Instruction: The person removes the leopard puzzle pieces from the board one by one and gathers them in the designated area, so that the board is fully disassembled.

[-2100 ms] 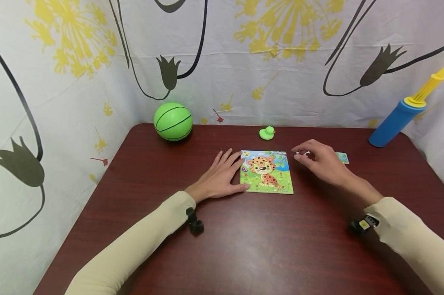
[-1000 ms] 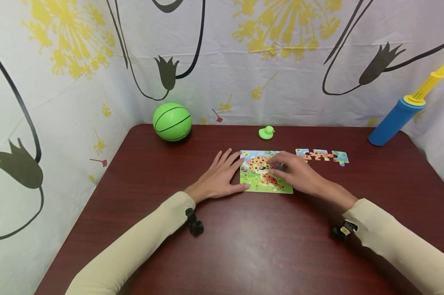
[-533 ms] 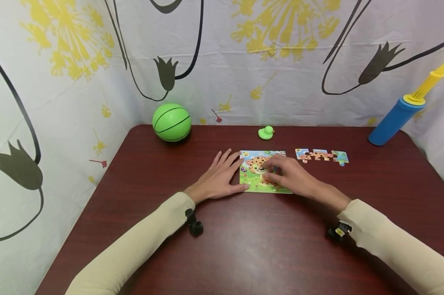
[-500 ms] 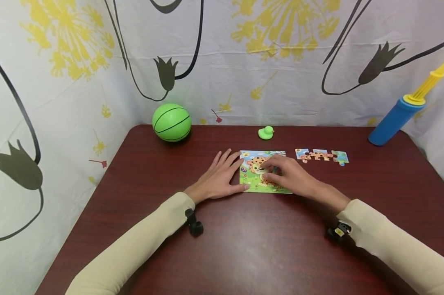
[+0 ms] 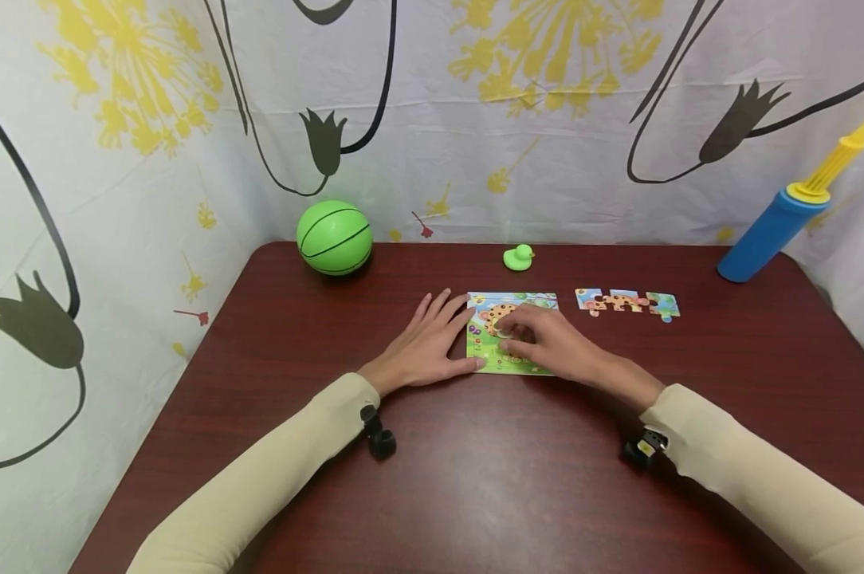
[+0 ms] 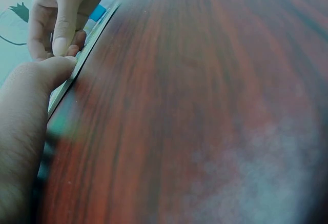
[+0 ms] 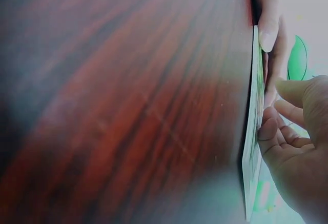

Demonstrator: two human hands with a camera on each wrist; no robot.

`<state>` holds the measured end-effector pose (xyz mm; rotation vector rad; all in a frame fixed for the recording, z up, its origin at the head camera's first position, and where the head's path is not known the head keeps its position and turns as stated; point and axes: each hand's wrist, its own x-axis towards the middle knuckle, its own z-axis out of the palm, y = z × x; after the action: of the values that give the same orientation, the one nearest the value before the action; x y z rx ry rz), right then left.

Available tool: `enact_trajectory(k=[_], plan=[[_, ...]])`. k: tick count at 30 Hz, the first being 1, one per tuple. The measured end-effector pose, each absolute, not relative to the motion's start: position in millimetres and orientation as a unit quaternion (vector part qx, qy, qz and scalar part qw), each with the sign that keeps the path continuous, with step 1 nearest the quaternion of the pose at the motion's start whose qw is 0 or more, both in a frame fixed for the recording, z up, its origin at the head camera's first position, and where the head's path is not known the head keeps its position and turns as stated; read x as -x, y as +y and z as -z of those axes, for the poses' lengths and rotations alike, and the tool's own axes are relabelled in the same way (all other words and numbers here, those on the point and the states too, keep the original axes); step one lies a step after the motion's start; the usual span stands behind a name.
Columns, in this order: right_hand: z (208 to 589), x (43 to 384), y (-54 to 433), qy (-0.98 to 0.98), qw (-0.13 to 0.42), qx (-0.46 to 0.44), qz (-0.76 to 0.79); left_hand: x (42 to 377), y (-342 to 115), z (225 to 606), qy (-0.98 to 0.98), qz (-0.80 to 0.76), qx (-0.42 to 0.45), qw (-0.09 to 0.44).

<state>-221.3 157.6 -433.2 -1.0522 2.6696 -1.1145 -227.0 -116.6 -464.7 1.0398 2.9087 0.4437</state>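
Note:
A leopard jigsaw puzzle board [image 5: 481,343] lies flat on the dark wooden table. My left hand [image 5: 432,343] rests at its left side with fingers spread, the thumb on the lower left corner. Over the middle of the picture is my right hand [image 5: 557,343], bent fingers down at the leopard's face and covering much of its body. In the right wrist view a small gap shows between thumb and index finger of the right hand [image 7: 302,147], with no piece seen there. Three puzzle pieces [image 5: 624,301] lie in a row right of the board.
A green ball [image 5: 335,237] sits at the back left of the table [image 5: 475,478]. Behind the board is a small green rubber duck [image 5: 519,257]. A blue and yellow hand pump [image 5: 769,237] stands at the back right, near the patterned curtain [image 5: 418,96].
From beside the loose pieces, my right hand has moved left over the board, then slid further toward the leopard's face. The three pieces came into sight. My left hand stays in place.

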Motion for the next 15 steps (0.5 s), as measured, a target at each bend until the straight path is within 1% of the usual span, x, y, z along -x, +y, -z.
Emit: enact_trajectory(k=[8, 15], plan=[[432.6, 228.7, 156.8, 0.871, 0.061, 0.315, 0.371, 227.7, -116.2, 465.1, 0.933, -0.139, -0.333, 0.014], [432.6, 237.5, 155.6, 0.877, 0.06, 0.323, 0.351, 227.1, -116.6, 464.7, 0.933, -0.141, -0.331, 0.015]])
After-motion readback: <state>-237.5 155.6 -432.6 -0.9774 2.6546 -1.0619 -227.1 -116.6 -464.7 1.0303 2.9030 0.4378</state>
